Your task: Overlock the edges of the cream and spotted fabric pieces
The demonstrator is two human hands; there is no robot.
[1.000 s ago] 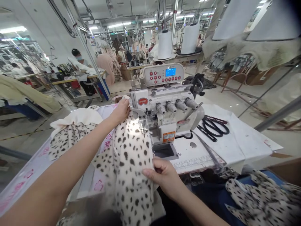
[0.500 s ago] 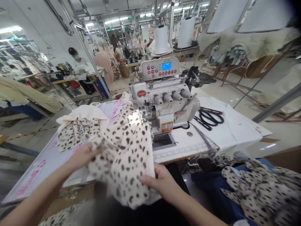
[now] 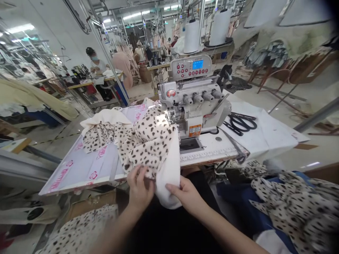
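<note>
A cream fabric with dark spots (image 3: 148, 141) lies bunched on the table in front of the white overlock sewing machine (image 3: 194, 104), its far end under the presser foot. My left hand (image 3: 139, 188) grips the near edge of this fabric at the table's front. My right hand (image 3: 185, 194) pinches the plain white underside of the same piece, folded down over the table edge. Both hands sit close together, below the machine.
Black scissors (image 3: 239, 123) lie on white paper right of the machine. More spotted fabric (image 3: 293, 204) is heaped at the lower right and another piece (image 3: 79, 229) at the lower left. A person (image 3: 96, 67) works at a table in the back.
My left hand came back from beside the machine's needle to the table's front edge and took the fabric's near end. The fabric got gathered toward me, its white underside turned out.
</note>
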